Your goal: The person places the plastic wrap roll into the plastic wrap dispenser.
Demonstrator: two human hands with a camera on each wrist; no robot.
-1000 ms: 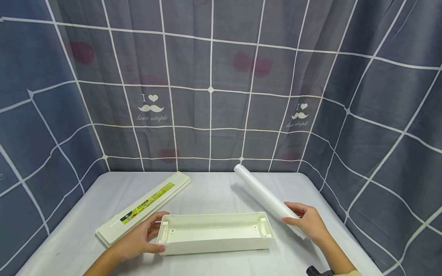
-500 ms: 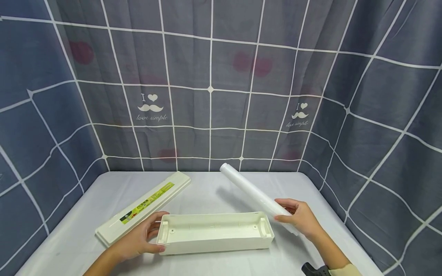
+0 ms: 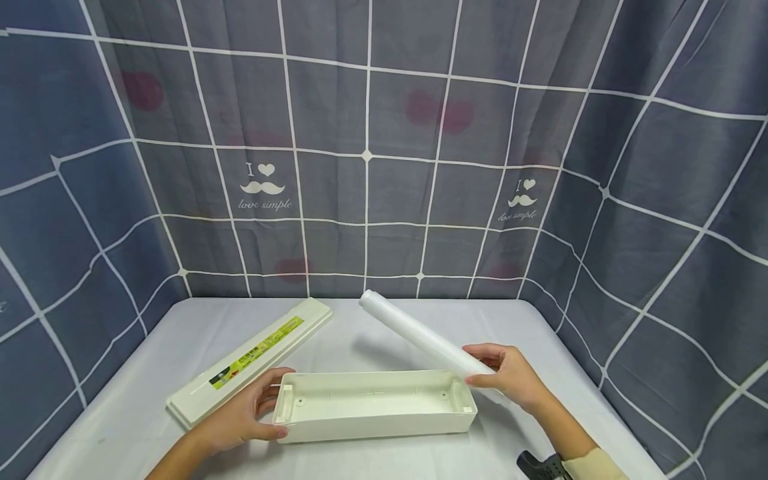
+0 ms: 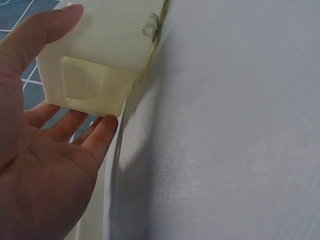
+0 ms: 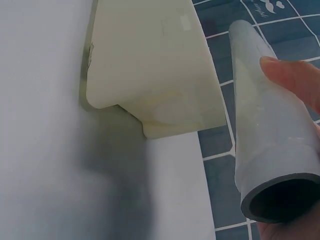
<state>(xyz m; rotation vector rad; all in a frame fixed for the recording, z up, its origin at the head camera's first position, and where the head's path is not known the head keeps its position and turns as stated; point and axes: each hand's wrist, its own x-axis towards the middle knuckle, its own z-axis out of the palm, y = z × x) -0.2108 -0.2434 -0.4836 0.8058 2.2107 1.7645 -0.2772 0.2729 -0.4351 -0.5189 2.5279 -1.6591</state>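
My left hand (image 3: 240,413) holds the left end of a cream plastic box (image 3: 378,427), long and open at the top. The left wrist view has its thumb over the front wall and its fingertips around the recessed end wall (image 4: 95,85). A white roll of cling film (image 3: 420,333) is in my right hand (image 3: 513,377), gripped near its lower right end. The roll slants, far end raised to the left, and overlaps the box's back right corner in the head view. Its hollow core (image 5: 285,200) faces the right wrist camera.
A cream lid (image 3: 252,360) with a yellow-green label lies diagonally behind my left hand. White cloth (image 3: 120,427) covers the table. A grey checked curtain (image 3: 336,187) stands along the back and both sides.
My right hand has carried the roll leftward, bringing it from right of the box to its back right corner. The left hand and box have hardly moved.
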